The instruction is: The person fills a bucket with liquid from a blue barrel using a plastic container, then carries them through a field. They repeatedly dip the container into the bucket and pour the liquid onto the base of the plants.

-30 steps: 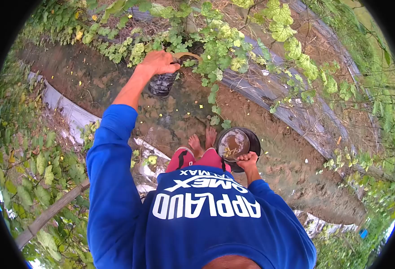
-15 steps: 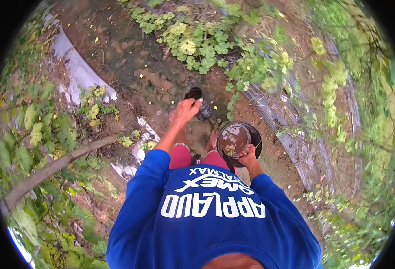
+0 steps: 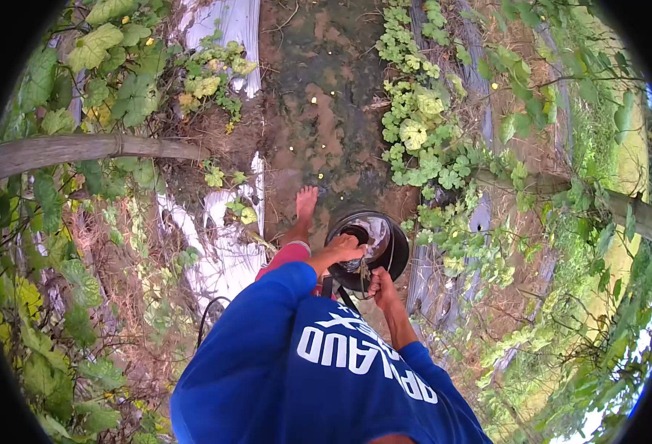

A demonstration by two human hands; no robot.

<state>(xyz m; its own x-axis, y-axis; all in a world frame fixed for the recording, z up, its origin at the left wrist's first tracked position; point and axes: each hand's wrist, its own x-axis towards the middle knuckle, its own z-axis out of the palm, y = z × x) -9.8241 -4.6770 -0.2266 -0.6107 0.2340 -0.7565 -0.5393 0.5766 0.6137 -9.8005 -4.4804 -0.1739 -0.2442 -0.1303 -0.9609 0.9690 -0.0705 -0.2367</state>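
The black bucket (image 3: 398, 248) hangs just in front of the person's waist, to the right of the bare foot (image 3: 305, 203) planted on the dirt path (image 3: 326, 111). The right hand (image 3: 382, 286) is clenched on its near rim, carrying it. The left hand (image 3: 345, 249) reaches down into the bucket's mouth with fingers bent over the murky contents, but I cannot tell whether it grips anything, since the palm side is hidden. This looks like the dipping step: drawing something out of the bucket. The next move calls for lifting that hand straight up, clear of the rim, with the bucket kept level. Leafy vines (image 3: 415, 137) crowd the right edge of the path.
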